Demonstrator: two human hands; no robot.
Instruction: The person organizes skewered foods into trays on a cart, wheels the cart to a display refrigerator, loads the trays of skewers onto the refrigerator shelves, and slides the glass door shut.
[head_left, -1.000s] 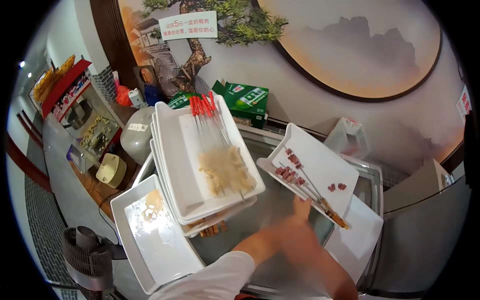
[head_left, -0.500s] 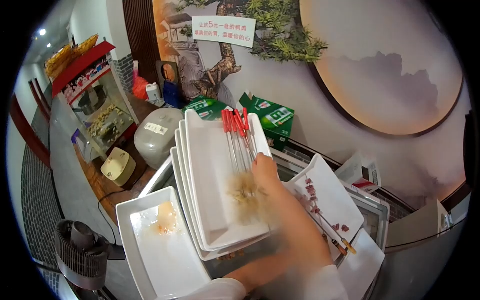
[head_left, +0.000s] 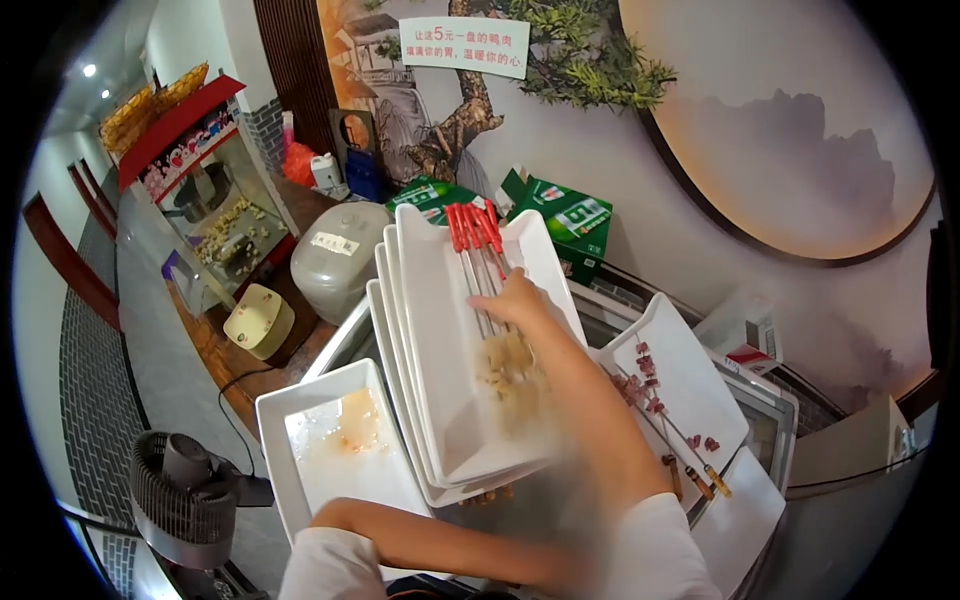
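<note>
My right hand (head_left: 512, 303) is over the metal rods of several red-handled skewers (head_left: 474, 228), its thumb across to their left side and its fingers closed about them. The skewers lie in the top one of several stacked white trays (head_left: 432, 330). Pale, blurred food (head_left: 512, 370) is on their lower ends. My left forearm (head_left: 440, 545) crosses low in front of me; the left hand is hidden in a blur near my right sleeve.
A white tray with oily liquid (head_left: 330, 455) stands at left. At right, a white tray (head_left: 690, 370) holds meat skewers (head_left: 650, 385) and loose pieces. A rice cooker (head_left: 340, 255), green boxes (head_left: 565, 220), a popcorn machine (head_left: 225, 215) and a fan (head_left: 185, 500) stand around.
My right hand has shifted across the rods, and its thumb now reaches their left side. My left forearm has come further into view. The whole scene has shifted slightly right.
</note>
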